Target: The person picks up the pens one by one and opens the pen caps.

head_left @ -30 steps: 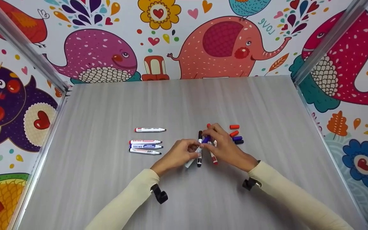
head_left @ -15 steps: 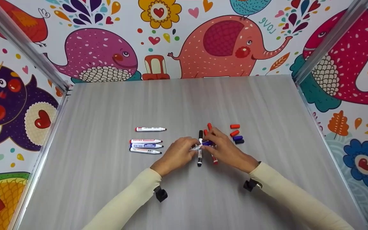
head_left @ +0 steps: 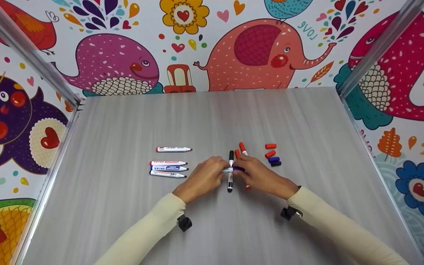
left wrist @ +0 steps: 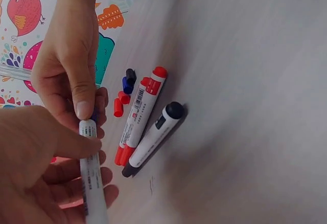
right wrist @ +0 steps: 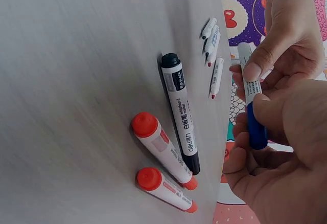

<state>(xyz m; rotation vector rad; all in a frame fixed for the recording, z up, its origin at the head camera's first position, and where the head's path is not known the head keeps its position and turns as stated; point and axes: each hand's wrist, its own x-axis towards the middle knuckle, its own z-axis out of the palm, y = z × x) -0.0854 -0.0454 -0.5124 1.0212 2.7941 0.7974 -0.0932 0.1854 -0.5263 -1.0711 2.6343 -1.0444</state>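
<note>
Between my hands is a whiteboard marker (right wrist: 253,88) with a white barrel and a blue cap (right wrist: 256,129) on one end. My left hand (head_left: 204,176) grips the barrel, thumb laid along it in the left wrist view. The capped end is held by the fingers and thumb of my right hand (head_left: 263,177). Below them on the table lies a black marker (right wrist: 179,111) with its cap on. Beside it are two red markers, one nearer (right wrist: 161,144) and one farther (right wrist: 166,189), both capped and partly hidden by my right hand in the head view.
Left of my hands lie several uncapped markers, including a separate upper one (head_left: 174,149) and a blue-labelled one (head_left: 168,168). To the right are loose caps: two red (head_left: 270,146), one blue (head_left: 274,159) and one black (head_left: 276,163). Patterned walls (head_left: 182,44) bound the table (head_left: 131,121).
The marker has swung from slanting to nearly level between my hands. My left hand has shifted slightly up, and my right fingers have folded further over the capped end.
</note>
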